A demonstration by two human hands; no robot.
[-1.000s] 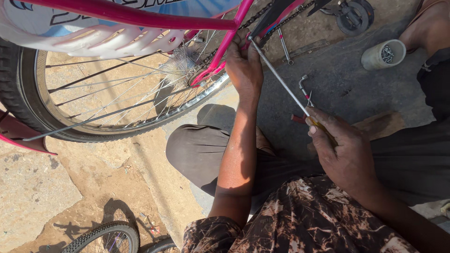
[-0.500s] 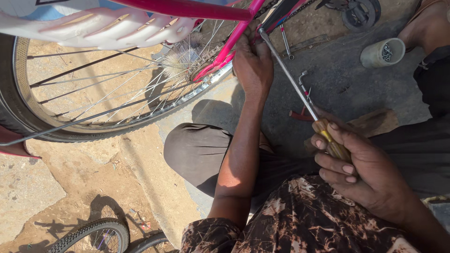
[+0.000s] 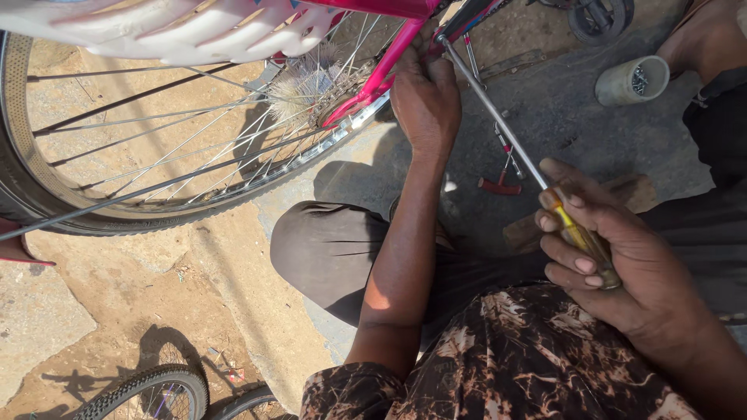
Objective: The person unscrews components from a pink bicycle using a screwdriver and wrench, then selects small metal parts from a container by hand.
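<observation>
My right hand (image 3: 615, 249) grips the yellow handle of a long screwdriver (image 3: 498, 120), whose steel shaft runs up and left to the pink bicycle frame (image 3: 381, 70). My left hand (image 3: 424, 101) rests on that frame beside the screwdriver's tip, close to the rear sprocket (image 3: 334, 93). The spoked rear wheel (image 3: 156, 148) with its black tyre fills the upper left. My bent knee in grey trousers (image 3: 327, 249) lies below the wheel.
A small grey cup of screws (image 3: 634, 78) stands at the upper right. A red-handled tool (image 3: 502, 175) lies on the dark ground behind the shaft. Another person's limb (image 3: 704, 35) shows at top right. A second tyre (image 3: 148, 393) sits at the bottom left.
The view has tilted down and closed in. My right hand has drawn lower and toward me on the handle, while the left hand stays on the frame.
</observation>
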